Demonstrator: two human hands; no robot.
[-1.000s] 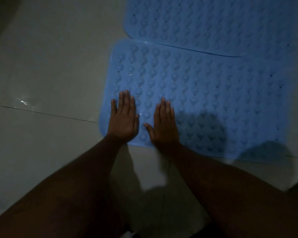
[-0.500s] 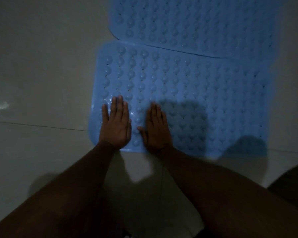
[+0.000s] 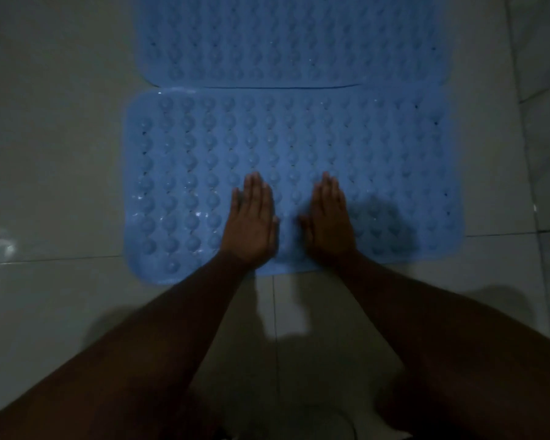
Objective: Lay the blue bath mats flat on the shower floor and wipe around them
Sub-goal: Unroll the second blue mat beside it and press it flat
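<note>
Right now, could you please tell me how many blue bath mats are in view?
2. The near mat lies on the tiled floor under both flat hands. The far mat lies just beyond it, its top cut off by the frame. Nothing suggests a hidden third.

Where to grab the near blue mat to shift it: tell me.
Take the near mat by its front-left rounded corner, coming from the person's side. That edge lies free on the tile floor, while the far edge meets the second mat. Both hands lie flat, holding nothing.
</note>
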